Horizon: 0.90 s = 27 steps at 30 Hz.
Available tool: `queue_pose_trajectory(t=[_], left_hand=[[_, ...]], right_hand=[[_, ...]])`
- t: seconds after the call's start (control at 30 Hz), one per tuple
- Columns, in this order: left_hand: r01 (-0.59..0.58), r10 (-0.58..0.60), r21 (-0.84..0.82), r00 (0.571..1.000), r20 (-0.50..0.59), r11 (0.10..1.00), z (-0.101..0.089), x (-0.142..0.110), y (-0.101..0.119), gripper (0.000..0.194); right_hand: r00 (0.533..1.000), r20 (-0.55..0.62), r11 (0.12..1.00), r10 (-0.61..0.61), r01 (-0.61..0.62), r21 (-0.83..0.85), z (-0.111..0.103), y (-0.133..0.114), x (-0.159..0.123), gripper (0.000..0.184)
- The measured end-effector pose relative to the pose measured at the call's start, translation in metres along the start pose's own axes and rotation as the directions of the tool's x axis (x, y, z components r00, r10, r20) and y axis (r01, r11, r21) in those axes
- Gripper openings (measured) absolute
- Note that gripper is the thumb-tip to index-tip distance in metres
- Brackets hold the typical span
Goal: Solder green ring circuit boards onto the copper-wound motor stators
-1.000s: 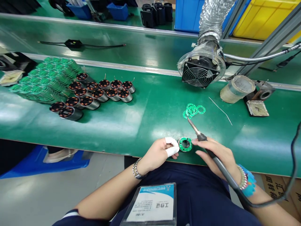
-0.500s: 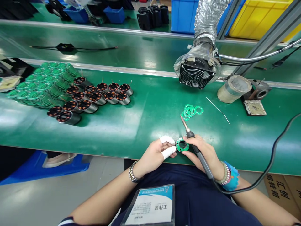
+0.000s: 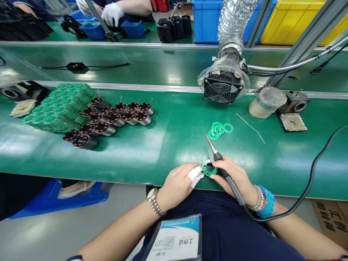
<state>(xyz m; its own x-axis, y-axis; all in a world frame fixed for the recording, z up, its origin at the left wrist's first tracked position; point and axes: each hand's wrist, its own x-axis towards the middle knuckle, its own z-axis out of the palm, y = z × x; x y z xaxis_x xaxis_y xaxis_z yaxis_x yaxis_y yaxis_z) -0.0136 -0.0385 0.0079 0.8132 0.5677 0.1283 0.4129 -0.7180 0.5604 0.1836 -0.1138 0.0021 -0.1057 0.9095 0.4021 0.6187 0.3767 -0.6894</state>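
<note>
A long, shiny green bench (image 3: 168,159) runs in front of you. Your left hand (image 3: 175,186) curls in, and its soft white finger wraps (image 3: 195,176) press on a small green ring board (image 3: 209,168). The ring sits near the bench's front edge, between your hands, and your right fingers (image 3: 217,164) touch its other side. Your right hand (image 3: 233,177) grips a dark soldering iron (image 3: 231,186) like a fat pen. Its thin metal tip points up, off the ring. More green rings (image 3: 219,129) lie in a small pile beyond.
</note>
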Motion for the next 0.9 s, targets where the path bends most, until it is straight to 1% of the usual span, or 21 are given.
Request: queue_pose_trajectory(t=[0.07,0.13,0.2,0.23,0.27,0.3,0.33,0.37,0.4,0.43,0.47,0.53,0.57,0.63,0.67,0.73,0.77,0.8,0.83,0.87,0.9], left_hand=[[-0.022,0.022,0.061,1.000,0.001,0.998,-0.001,0.000,0.001,0.022],[0.008,-0.009,0.026,1.000,0.001,1.000,-0.001,0.003,0.004,0.022],[0.118,-0.114,-0.136,0.993,0.038,0.984,0.000,0.009,0.008,0.016],[0.210,-0.192,-0.276,0.977,0.090,0.938,0.001,0.011,0.010,0.016],[0.314,-0.269,-0.433,0.949,0.164,0.845,0.002,0.014,0.011,0.019],[0.414,-0.326,-0.574,0.910,0.255,0.706,0.003,0.016,0.013,0.022],[0.491,-0.359,-0.669,0.869,0.339,0.557,0.004,0.017,0.014,0.025],[0.536,-0.377,-0.713,0.839,0.392,0.452,0.005,0.016,0.014,0.025],[0.547,-0.395,-0.717,0.829,0.396,0.431,0.005,0.015,0.014,0.025],[0.527,-0.413,-0.687,0.842,0.346,0.500,0.005,0.012,0.013,0.023],[0.480,-0.414,-0.617,0.872,0.259,0.623,0.004,0.009,0.012,0.021],[0.329,-0.332,-0.388,0.941,0.062,0.861,0.003,0.003,0.008,0.019],[0.252,-0.262,-0.271,0.965,-0.002,0.929,0.002,0.000,0.007,0.018],[0.148,-0.153,-0.116,0.987,-0.039,0.982,0.002,-0.002,0.005,0.018],[0.128,-0.131,-0.079,0.991,-0.036,0.989,0.002,-0.002,0.005,0.018],[0.163,-0.165,-0.094,0.986,-0.021,0.982,0.003,0.003,0.007,0.017],[0.217,-0.218,-0.166,0.976,0.010,0.962,0.004,0.007,0.009,0.017],[0.297,-0.291,-0.284,0.954,0.067,0.911,0.004,0.011,0.011,0.020],[0.397,-0.366,-0.429,0.917,0.156,0.811,0.004,0.015,0.012,0.022],[0.492,-0.419,-0.568,0.868,0.266,0.660,0.004,0.017,0.013,0.022],[0.565,-0.437,-0.670,0.817,0.375,0.482,0.003,0.019,0.014,0.022]], right_hand=[[1.000,-0.002,1.000,-0.011,0.011,-0.005,0.000,0.000,0.000,0.027],[1.000,-0.002,1.000,-0.022,0.022,-0.004,0.000,0.001,0.000,0.025],[1.000,-0.004,1.000,-0.025,0.025,-0.005,0.000,0.001,0.000,0.025],[1.000,-0.006,1.000,-0.025,0.025,-0.006,0.000,0.001,0.000,0.025],[1.000,-0.005,1.000,-0.025,0.025,-0.007,0.000,0.001,0.000,0.025],[1.000,-0.004,1.000,-0.025,0.025,-0.009,0.000,0.001,0.000,0.026],[1.000,-0.004,1.000,-0.026,0.026,-0.009,0.001,0.001,0.001,0.026],[1.000,-0.004,1.000,-0.029,0.029,-0.007,0.001,0.001,0.001,0.026],[0.999,-0.006,0.999,-0.032,0.032,-0.002,0.001,0.001,0.001,0.026],[0.999,-0.009,0.999,-0.036,0.036,0.006,0.001,0.001,0.001,0.026],[0.999,-0.013,0.999,-0.040,0.040,0.015,0.001,0.000,0.001,0.027],[0.999,-0.017,0.999,-0.042,0.043,0.026,0.001,0.000,0.001,0.027],[0.999,-0.017,0.999,-0.040,0.040,0.027,0.001,0.000,0.001,0.027],[0.999,-0.017,0.999,-0.037,0.038,0.023,0.000,-0.001,0.002,0.027],[0.999,-0.016,0.999,-0.036,0.037,0.021,0.000,-0.001,0.002,0.027],[0.999,-0.014,0.999,-0.039,0.039,0.019,0.000,-0.002,0.002,0.027],[0.999,-0.014,0.999,-0.039,0.039,0.018,0.000,-0.002,0.002,0.026],[0.999,-0.014,0.999,-0.039,0.039,0.014,0.000,-0.002,0.002,0.026],[0.999,-0.015,0.999,-0.039,0.039,0.009,0.000,-0.001,0.002,0.026],[0.999,-0.016,0.999,-0.039,0.039,0.004,0.000,-0.001,0.002,0.025],[0.999,-0.016,0.999,-0.039,0.039,0.000,0.001,-0.001,0.001,0.025]])
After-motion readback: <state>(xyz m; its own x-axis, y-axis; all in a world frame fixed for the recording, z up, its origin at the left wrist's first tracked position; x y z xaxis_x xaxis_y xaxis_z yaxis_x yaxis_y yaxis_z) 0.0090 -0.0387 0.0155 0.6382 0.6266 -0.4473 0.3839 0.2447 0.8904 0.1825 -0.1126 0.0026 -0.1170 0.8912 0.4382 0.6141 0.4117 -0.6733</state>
